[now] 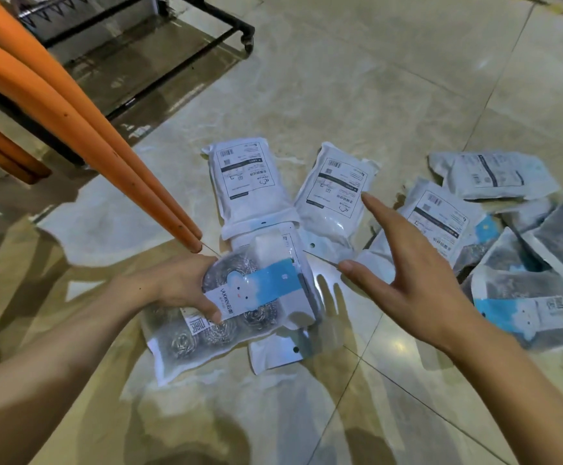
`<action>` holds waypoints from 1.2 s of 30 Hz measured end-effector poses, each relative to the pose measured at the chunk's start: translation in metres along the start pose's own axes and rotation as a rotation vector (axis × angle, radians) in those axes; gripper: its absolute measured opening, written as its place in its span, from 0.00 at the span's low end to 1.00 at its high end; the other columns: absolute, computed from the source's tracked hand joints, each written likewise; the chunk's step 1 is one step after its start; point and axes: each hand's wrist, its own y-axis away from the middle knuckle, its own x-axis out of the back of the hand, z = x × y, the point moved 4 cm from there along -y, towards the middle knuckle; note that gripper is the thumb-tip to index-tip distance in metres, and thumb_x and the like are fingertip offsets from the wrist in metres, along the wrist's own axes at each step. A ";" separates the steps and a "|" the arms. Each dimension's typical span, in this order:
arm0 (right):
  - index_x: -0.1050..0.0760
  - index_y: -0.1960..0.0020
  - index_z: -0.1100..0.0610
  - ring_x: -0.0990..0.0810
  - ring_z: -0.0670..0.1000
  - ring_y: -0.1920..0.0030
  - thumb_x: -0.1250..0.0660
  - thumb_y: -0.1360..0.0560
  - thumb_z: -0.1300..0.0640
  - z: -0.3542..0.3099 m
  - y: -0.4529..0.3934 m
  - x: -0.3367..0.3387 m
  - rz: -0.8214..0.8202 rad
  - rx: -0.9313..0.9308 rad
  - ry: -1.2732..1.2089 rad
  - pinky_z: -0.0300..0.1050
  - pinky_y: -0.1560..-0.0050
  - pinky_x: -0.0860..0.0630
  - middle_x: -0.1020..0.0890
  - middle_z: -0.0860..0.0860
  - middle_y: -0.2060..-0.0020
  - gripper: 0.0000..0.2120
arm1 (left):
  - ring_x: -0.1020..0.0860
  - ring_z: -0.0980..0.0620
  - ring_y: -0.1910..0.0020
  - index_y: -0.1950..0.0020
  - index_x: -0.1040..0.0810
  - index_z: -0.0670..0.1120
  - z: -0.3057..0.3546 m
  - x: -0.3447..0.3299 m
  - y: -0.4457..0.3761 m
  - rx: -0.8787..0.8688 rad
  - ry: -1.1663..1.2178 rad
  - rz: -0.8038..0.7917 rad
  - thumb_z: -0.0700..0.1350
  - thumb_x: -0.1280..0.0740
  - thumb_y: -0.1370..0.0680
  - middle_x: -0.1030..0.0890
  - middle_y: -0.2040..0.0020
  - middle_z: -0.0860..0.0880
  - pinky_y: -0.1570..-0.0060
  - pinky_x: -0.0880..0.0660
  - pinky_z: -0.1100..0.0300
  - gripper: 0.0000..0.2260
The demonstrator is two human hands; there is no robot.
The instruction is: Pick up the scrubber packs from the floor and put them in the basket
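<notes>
Hands first: left hand (186, 290) grips a face-up scrubber pack (256, 283) by its near end, thumb over the blue label, fingers curled under. It probably carries more than one pack; edges stacked beneath it are hard to separate. Right hand (404, 263) is spread, fingers straight, holding nothing, hovering above the floor (340, 78) and aimed toward 12 o'clock at the face-down pack (335, 199) just beyond its fingertips.

Step in hand, as I read it: gather the next pack with the right hand. To do it well, come down flat on the middle of the pack, pinch across the short width rather than the slippery sealed edge, and slide it onto the left-hand stack. Keep the left grip firm so the film does not let the stack slip.

Count, hand outward: one clearly held on top, roughly three more under or beside it at 6 to 7 o'clock, two face-down packs at 12 o'clock, and a heap (515, 263) at 3 o'clock with about six, overlapping so the number is uncertain. Roughly a dozen in all.

Basket: two orange bars (72, 112) at 10 o'clock may be its handles; the basket body is out of frame. Black wheeled rack (233, 25) at 11 o'clock.
</notes>
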 end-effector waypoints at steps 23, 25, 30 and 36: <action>0.38 0.20 0.45 0.33 0.66 0.23 0.21 0.32 0.56 0.041 -0.043 -0.154 -0.468 0.810 0.665 0.66 0.26 0.37 0.34 0.62 0.21 0.45 | 0.13 0.53 0.56 0.44 0.18 0.42 0.030 0.019 0.125 0.001 1.197 0.652 0.32 0.23 0.34 0.11 0.53 0.49 0.59 0.19 0.64 0.20; 0.42 0.18 0.45 0.39 0.66 0.20 0.26 0.27 0.48 0.037 -0.035 -0.165 -0.515 0.831 0.671 0.67 0.23 0.42 0.39 0.61 0.19 0.42 | 0.13 0.53 0.57 0.43 0.18 0.41 0.031 0.020 0.125 0.002 1.189 0.655 0.32 0.22 0.34 0.11 0.53 0.49 0.59 0.19 0.64 0.20; 0.26 0.26 0.50 0.29 0.61 0.24 0.44 0.19 0.51 0.026 -0.021 -0.181 -0.360 0.878 0.595 0.63 0.21 0.45 0.26 0.57 0.25 0.23 | 0.13 0.51 0.55 0.42 0.19 0.39 0.029 0.021 0.127 0.001 1.172 0.659 0.33 0.19 0.36 0.11 0.52 0.48 0.59 0.18 0.63 0.24; 0.21 0.33 0.56 0.25 0.56 0.27 0.40 0.18 0.58 0.007 -0.025 -0.159 -0.081 0.747 0.245 0.59 0.21 0.44 0.19 0.52 0.32 0.17 | 0.13 0.45 0.51 0.42 0.17 0.41 0.029 0.041 0.142 -0.051 1.204 0.658 0.52 0.14 0.48 0.12 0.48 0.44 0.55 0.17 0.57 0.37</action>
